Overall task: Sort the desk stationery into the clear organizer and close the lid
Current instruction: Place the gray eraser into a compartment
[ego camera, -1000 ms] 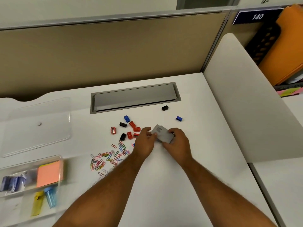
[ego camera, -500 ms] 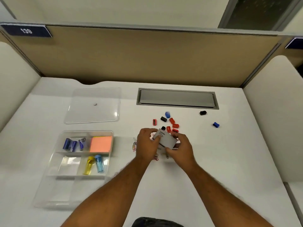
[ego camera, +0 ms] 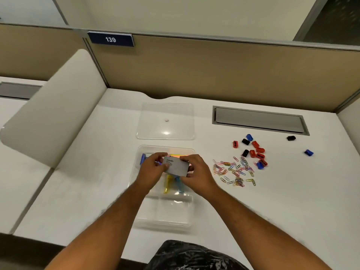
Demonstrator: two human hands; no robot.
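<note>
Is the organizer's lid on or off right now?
Off. The clear lid lies flat on the desk, behind the open organizer.

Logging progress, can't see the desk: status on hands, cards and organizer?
Both hands, left and right, grip grey card stack above open organizer. Lid off, behind it. Paper clips and small clips unsorted.

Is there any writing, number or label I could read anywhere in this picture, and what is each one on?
"139": white digits on the dark blue number plate fixed to the top of the partition.
"comlin", as best it reads: the top line printed on the grey card stack that the left hand and right hand hold over the clear organizer.
Smaller lines under that word: too small to read.
</note>
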